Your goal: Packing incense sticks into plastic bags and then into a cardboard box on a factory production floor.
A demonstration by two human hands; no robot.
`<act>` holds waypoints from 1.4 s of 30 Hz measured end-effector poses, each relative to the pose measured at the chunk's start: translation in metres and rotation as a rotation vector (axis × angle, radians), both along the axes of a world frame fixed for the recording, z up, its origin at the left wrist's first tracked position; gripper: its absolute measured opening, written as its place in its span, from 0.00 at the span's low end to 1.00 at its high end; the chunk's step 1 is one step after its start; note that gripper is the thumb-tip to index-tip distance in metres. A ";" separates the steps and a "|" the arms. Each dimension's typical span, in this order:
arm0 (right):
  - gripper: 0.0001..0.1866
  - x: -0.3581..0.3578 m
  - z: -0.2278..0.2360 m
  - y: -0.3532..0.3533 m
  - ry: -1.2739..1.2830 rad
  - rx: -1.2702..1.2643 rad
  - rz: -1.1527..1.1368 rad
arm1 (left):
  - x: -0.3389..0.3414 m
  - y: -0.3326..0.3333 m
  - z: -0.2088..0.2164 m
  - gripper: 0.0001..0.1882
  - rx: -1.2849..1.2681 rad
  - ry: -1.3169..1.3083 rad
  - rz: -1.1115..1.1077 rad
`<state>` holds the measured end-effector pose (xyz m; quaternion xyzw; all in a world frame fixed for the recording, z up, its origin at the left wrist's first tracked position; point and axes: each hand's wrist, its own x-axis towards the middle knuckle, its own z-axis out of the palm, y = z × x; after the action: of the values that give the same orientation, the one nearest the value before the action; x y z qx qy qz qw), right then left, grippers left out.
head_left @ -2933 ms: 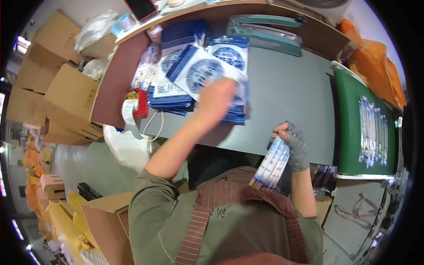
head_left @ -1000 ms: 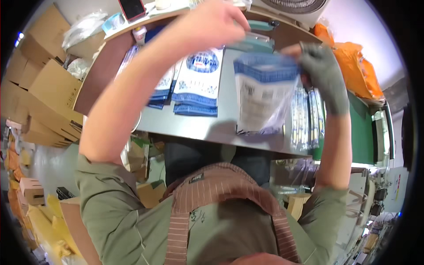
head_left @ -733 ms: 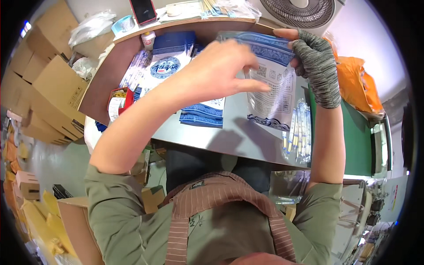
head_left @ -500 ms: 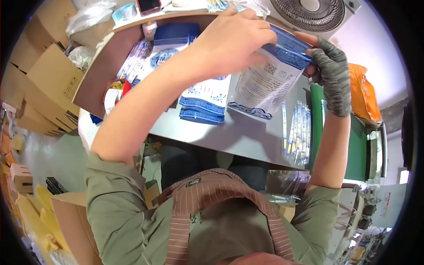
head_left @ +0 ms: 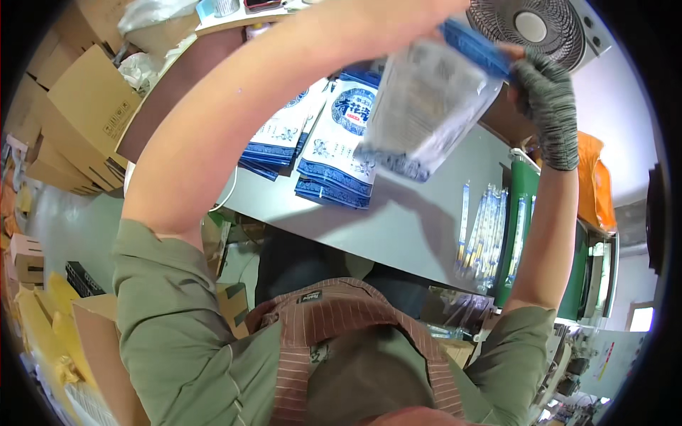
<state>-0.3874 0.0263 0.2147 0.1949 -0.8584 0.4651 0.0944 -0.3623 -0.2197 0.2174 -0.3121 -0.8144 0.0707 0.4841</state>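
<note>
A blue-and-white plastic pouch, blurred by motion, hangs tilted above the table with its blue band at the top. My right hand, in a grey fingerless glove, is closed on the band's right end. At the band's left end is my left hand, bare and partly cut off by the upper edge; its fingers look closed on the pouch, though the tips are hidden. Beneath my left arm lies a stack of similar printed pouches, with another pouch stack to its left.
Slim blue-and-white packets lie at the table's right side beside a green surface. A grey fan stands at the far right, above an orange bag. Cardboard boxes fill the left side.
Both hands have moved up and slightly right, lifting the pouch. My left hand now reaches the upper edge of the view. The whole view has shifted a little.
</note>
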 end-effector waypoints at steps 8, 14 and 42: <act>0.13 0.063 -0.112 -0.036 0.202 -0.128 0.182 | 0.068 -0.043 -0.098 0.12 -0.109 0.104 0.079; 0.14 0.103 -0.242 -0.066 -0.084 0.041 0.192 | 0.107 -0.058 -0.234 0.21 -0.061 -0.512 0.200; 0.34 0.150 -0.138 -0.077 -1.648 -0.707 0.658 | 0.330 0.029 -0.106 0.17 0.250 -0.636 0.033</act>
<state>-0.2371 -0.0511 0.0766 -0.0024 -0.3669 0.6918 -0.6219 -0.0326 -0.1910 0.1117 -0.2436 -0.9319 -0.1226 0.2392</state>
